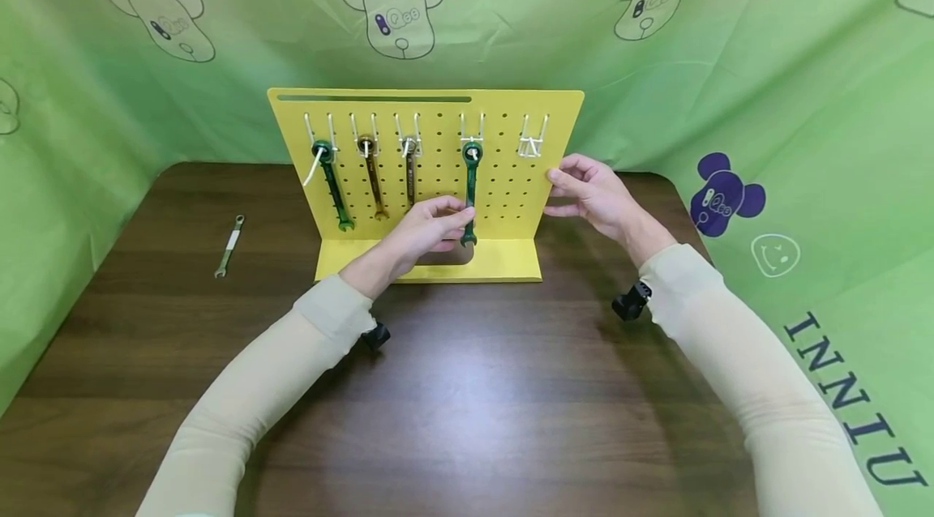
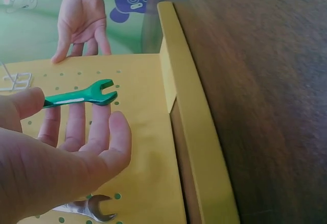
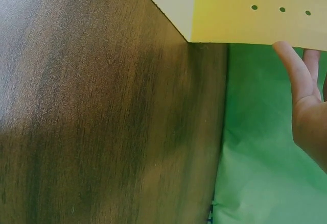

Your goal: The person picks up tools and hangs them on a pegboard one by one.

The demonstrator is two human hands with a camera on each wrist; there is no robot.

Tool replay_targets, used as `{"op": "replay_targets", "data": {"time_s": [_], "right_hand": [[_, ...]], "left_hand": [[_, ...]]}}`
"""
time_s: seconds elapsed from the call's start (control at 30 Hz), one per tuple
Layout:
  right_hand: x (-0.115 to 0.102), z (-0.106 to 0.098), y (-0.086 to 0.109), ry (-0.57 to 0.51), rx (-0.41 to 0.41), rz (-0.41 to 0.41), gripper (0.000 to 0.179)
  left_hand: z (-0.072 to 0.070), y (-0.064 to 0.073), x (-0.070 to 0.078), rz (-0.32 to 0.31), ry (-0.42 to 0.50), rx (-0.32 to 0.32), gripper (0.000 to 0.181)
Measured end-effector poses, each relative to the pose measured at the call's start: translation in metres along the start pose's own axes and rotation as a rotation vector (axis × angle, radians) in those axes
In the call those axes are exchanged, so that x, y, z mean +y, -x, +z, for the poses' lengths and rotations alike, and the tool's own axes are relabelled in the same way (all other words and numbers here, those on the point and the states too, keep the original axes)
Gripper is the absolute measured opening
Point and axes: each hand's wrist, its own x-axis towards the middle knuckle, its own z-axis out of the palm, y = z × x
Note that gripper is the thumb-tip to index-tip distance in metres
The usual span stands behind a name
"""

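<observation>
A yellow pegboard (image 1: pixel 516 197) stands upright on the table, with white wire hooks along its upper part. On one hook hangs a green combination wrench (image 1: pixel 472 181), ring end up and open jaw down. My left hand (image 1: pixel 430 227) pinches this wrench low on its shank, thumb in front and fingers behind, as the left wrist view shows. At the board's right edge, my right hand (image 1: pixel 597 194) grips with the thumb at the front face and fingertips partly hidden behind. Left of the held wrench hang another green wrench (image 1: pixel 336 193) and two metallic wrenches, one (image 1: pixel 374 185) brownish.
A small wrench (image 1: pixel 230 245) with a white label lies on the wooden table (image 1: pixel 467 387), left of the board. The rightmost hook (image 1: pixel 531 146) carries no wrench. Green printed cloth (image 1: pixel 496 23) encloses the table behind and at both sides.
</observation>
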Motion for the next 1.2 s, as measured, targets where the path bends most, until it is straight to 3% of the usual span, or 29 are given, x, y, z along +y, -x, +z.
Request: {"op": "replay_targets", "data": {"time_s": [0.23, 0.43, 0.8, 1.0, 1.2], "right_hand": [[-0.002, -0.001, 0.001, -0.001, -0.005, -0.008, 0.010], [-0.001, -0.001, 0.001, -0.008, -0.005, -0.005, 0.011], [0.000, -0.003, 0.001, 0.009, 0.006, -0.006, 0.008], [0.001, -0.003, 0.001, 0.007, 0.005, -0.003, 0.008], [0.000, -0.001, 0.000, 0.004, -0.001, 0.002, 0.011]], "left_hand": [[0.000, -0.003, 0.007, -0.017, 0.083, 0.015, 0.048], [-0.001, -0.004, 0.005, -0.040, 0.141, 0.035, 0.041], [-0.004, -0.001, -0.008, -0.095, 0.129, 0.035, 0.038], [-0.010, 0.005, -0.014, -0.060, 0.089, 0.003, 0.046], [-0.033, 0.037, -0.017, 0.054, 0.006, -0.073, 0.058]]}}
